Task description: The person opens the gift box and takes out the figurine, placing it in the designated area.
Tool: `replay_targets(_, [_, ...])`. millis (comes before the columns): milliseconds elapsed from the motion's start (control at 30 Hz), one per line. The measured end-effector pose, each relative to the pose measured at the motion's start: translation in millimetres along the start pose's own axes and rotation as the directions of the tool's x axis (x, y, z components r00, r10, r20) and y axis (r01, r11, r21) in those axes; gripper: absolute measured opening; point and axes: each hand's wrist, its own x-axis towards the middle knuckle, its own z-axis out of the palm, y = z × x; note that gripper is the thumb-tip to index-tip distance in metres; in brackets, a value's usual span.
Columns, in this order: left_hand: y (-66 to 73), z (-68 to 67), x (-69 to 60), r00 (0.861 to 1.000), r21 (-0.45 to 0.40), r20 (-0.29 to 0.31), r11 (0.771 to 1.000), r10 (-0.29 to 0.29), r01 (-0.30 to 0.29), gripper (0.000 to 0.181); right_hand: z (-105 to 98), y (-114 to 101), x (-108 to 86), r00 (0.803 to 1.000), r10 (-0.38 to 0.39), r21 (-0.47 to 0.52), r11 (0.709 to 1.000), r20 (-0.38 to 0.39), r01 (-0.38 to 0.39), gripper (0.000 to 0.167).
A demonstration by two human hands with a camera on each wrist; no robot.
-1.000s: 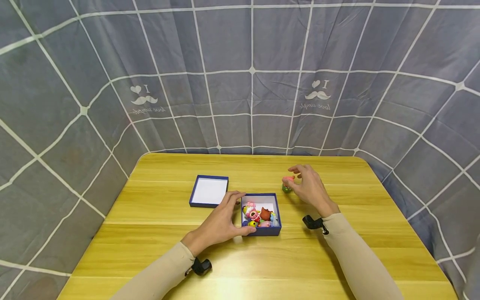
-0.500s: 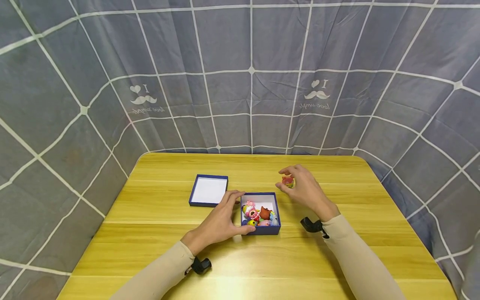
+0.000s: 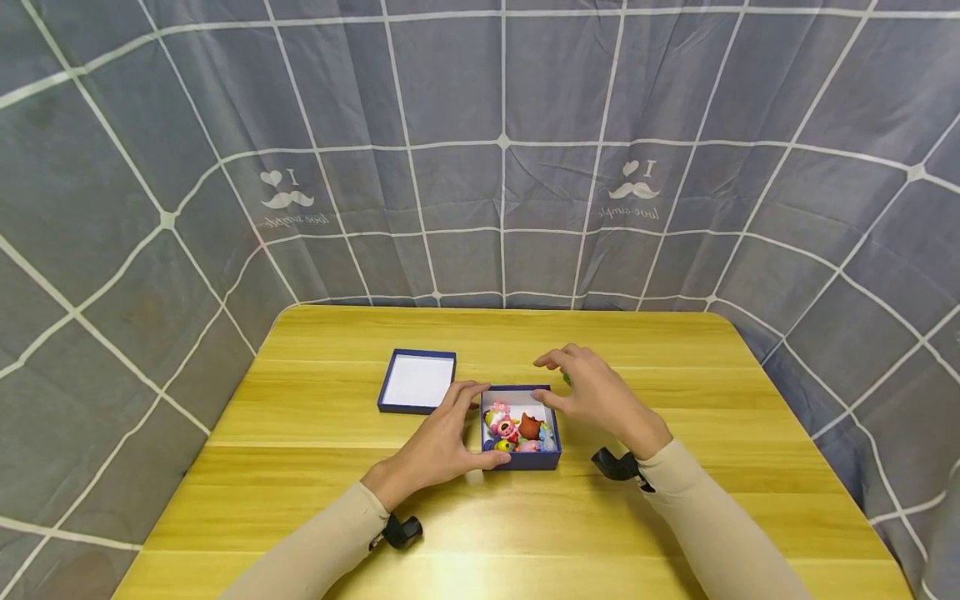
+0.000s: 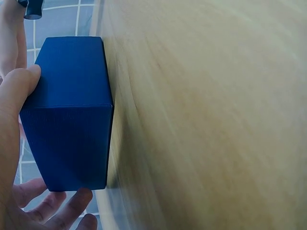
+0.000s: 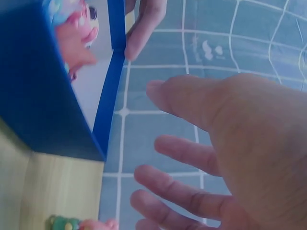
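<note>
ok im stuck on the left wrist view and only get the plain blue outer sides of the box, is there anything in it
Observer: Yes, the head view shows the blue box open on top, with several small toy figures inside.
Operator: and is anything gripped over on the right
Observer: No, the right wrist view shows the right hand with nothing between its thumb and fingers.
Operator: ok any toys outside the box
Observer: At least one: a pink-and-green figure is beside the box, at the bottom of the right wrist view.
</note>
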Motion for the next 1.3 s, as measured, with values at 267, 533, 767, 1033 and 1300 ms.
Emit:
replay_targets(267, [-1.4,-0.7,0.0,1.000,0.004,-0.006,1.000,0.009,-0.009,0.113,1,-16,1.5,0.995,-0.094,-0.033,0.995,0.044,0.095,0.050])
replay_targets(533, [-3.7,-0.4,-0.2,1.000,-0.003,-0.020,1.000,0.019,-0.019,0.111,5,-26,6.1,0.985,-0.121,-0.017,0.992,0.123,0.124,0.052])
replay_targets(767, [-3.0,-0.5,-0.3,1.000,-0.005,-0.004,1.000,0.015,-0.015,0.112,10,-28,10.7,0.970,-0.147,0.040,0.989,0.196,0.142,0.048])
replay_targets(1033, [-0.5,0.1,-1.2,1.000,-0.019,-0.002,1.000,0.017,-0.017,0.109,17,-32,13.3,0.949,-0.187,0.053,0.982,0.256,0.179,0.052])
replay_targets(1300, [0.3,-0.7,-2.0,1.000,-0.034,-0.003,0.999,0.021,-0.021,0.108,20,-35,22.0,0.915,-0.252,0.114,0.967,0.315,0.227,0.046])
